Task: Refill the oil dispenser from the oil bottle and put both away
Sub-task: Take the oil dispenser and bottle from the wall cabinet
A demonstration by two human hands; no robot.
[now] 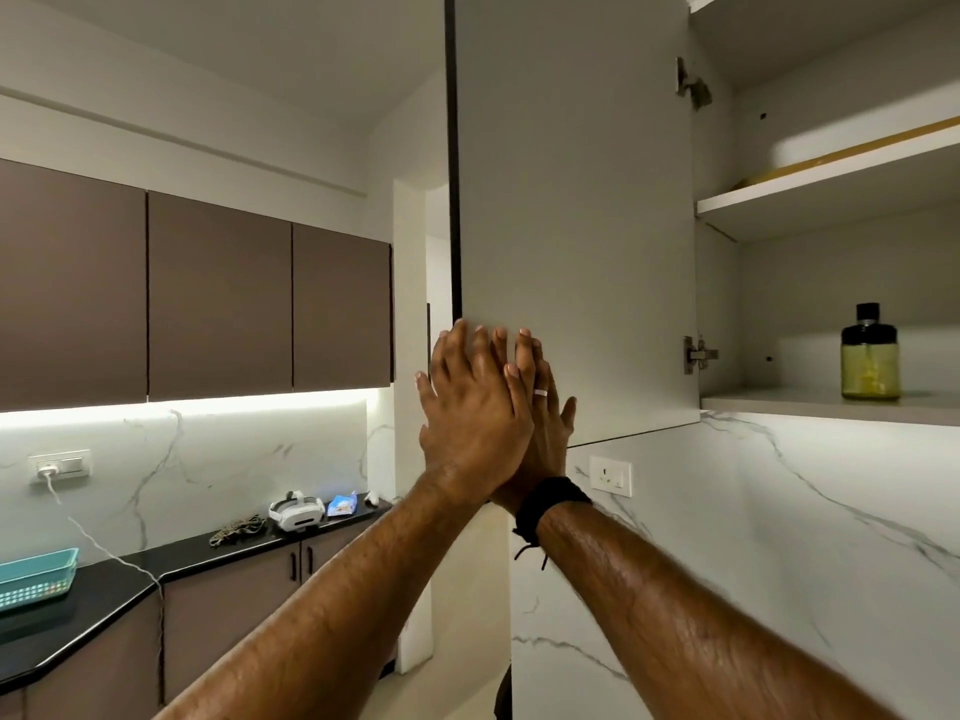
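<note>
The oil dispenser (870, 356), a glass jar of yellow oil with a black top, stands upright on the lower shelf (779, 402) of the open wall cabinet at the right. The cabinet door (571, 200) is swung open toward me. My left hand (475, 407) and my right hand (540, 413) overlap near the door's lower edge, fingers straight, the left one in front. The right hand wears a ring and a black wristband. Neither hand holds anything. The oil bottle is not in view.
An upper shelf (810, 184) sits above the dispenser. A wall socket (611, 476) is below the door. On the black counter (104, 600) at the left are a teal basket (36, 579), a white headset (295, 511), a blue packet (342, 505) and a cord.
</note>
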